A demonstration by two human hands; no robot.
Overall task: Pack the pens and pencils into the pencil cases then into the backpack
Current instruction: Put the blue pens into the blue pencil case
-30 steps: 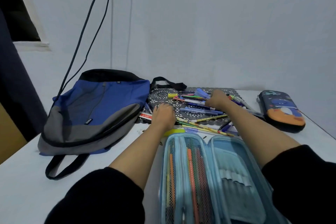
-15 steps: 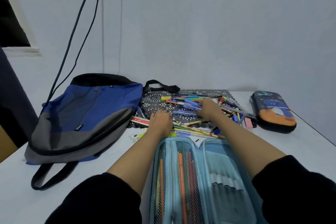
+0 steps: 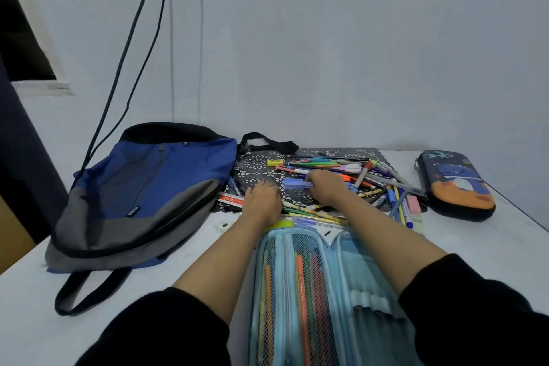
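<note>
Blue pen (image 3: 297, 184) — pinched in the right hand (image 3: 326, 189).

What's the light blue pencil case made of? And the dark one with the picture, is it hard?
Light blue pencil case: looks like soft fabric, with a see-through mesh pocket showing pens behind it. Dark pencil case: probably a stiff moulded shell, since it keeps a smooth domed shape.

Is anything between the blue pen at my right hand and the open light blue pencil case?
Nothing blocks it. Only loose pencils lie flat between the blue pen at the right hand and the pencil case; lifting over them looks easy.
</note>
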